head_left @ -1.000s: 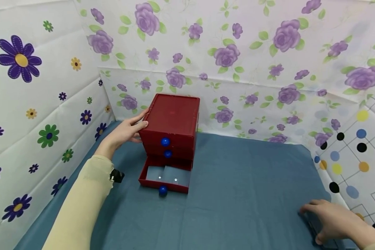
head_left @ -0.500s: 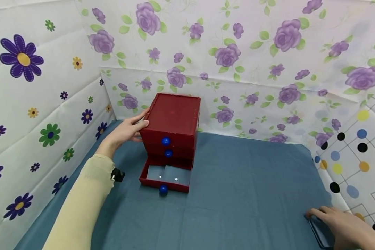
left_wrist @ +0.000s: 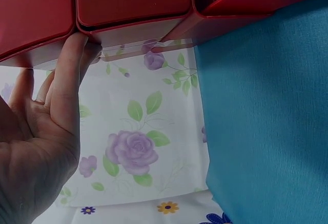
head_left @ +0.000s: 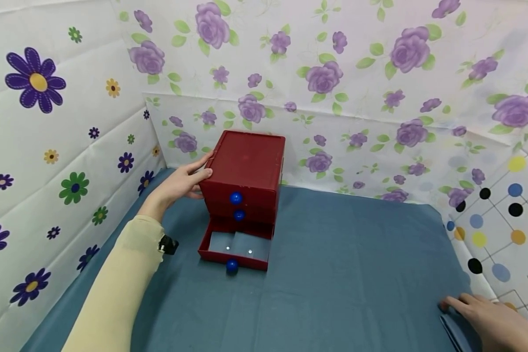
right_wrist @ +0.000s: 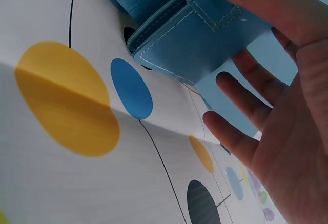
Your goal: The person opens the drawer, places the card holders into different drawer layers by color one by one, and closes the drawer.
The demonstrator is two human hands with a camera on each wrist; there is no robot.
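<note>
My left hand rests against the left side of a red drawer box, its thumb at the top edge. The left wrist view shows its fairly straight fingers touching the side. The box has blue round knobs, and its bottom drawer is pulled out with light blue pieces bearing small shiny dots inside. At the lower right my right hand holds a blue wallet with a stitched strap. The thumb lies over the wallet; the other fingers spread past its edge, one partly hidden behind it.
A blue cloth covers the table. Floral sheets hang behind, a daisy-print sheet stands on the left, and a dotted sheet borders the right side near my right hand.
My right hand has closed from a spread pose over the wallet and shifted slightly right and down in view; the wallet is now tilted. My left hand stays on the drawer box.
</note>
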